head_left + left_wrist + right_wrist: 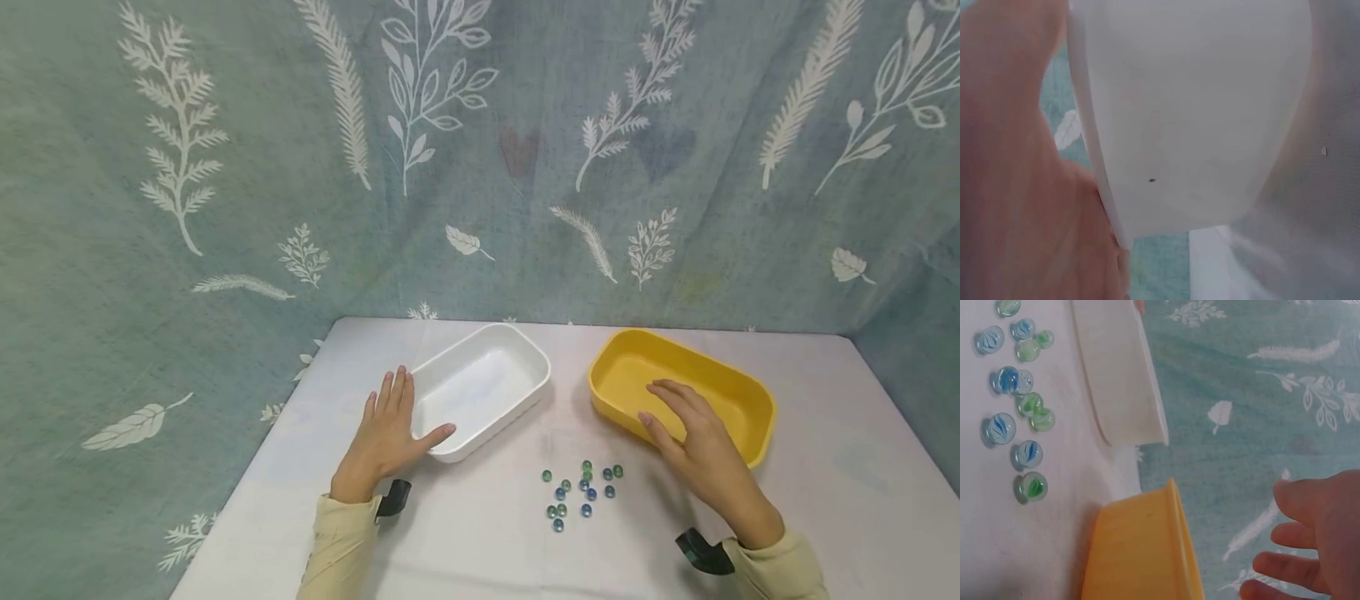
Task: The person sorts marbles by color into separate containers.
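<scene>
On the table stands a white tray (487, 383), with my left hand (386, 437) at its near left corner. The fingers lie straight along the rim and the thumb reaches over the near edge; the left wrist view shows the palm side against the white wall (1185, 125). My right hand (701, 450) hovers over the near side of a yellow tray (622, 367), fingers loosely bent and holding nothing. Between the two hands, several glass marbles (587, 510) with blue or green swirls lie scattered. Both trays look bare inside.
A white cloth (465, 533) covers the table. Behind and to the left hangs a green-blue curtain (262, 167) with white leaf prints. Each wrist carries a small black camera mount, one on the left (393, 498) and one on the right (703, 552).
</scene>
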Available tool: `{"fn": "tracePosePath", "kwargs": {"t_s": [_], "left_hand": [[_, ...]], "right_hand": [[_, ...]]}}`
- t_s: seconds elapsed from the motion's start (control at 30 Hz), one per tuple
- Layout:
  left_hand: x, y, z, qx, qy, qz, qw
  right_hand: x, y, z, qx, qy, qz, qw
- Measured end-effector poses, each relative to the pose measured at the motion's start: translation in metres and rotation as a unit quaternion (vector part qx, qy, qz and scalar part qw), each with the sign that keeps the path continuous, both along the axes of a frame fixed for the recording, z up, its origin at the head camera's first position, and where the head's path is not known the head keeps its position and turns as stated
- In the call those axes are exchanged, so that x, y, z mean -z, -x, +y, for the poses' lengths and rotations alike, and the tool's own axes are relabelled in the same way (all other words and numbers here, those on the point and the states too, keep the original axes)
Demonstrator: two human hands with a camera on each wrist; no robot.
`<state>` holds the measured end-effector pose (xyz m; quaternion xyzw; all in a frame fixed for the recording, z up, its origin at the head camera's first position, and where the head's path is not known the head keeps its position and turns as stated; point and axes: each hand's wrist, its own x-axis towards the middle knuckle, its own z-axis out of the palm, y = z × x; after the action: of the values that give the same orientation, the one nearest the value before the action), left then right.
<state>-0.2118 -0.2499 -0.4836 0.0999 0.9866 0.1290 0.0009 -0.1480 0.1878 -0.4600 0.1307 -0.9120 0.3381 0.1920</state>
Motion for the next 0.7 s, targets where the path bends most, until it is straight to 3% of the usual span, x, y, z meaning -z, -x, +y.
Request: {"fn": "tracePosePath", "kwargs": {"t_s": [0.5,0.7], "left_hand": [[-0.003,0.002,-0.001,0.003,-0.014,-0.029,0.9995],[-0.001,0.002,-0.002,0.007,-0.023,-0.039,0.999]], "right_hand": [[0.009,-0.001,-0.003,-0.036,-0.002,-0.055,0.9978],[0.014,-0.006,-0.01,-0.048,0.003,-0.132,0.9902]]}}
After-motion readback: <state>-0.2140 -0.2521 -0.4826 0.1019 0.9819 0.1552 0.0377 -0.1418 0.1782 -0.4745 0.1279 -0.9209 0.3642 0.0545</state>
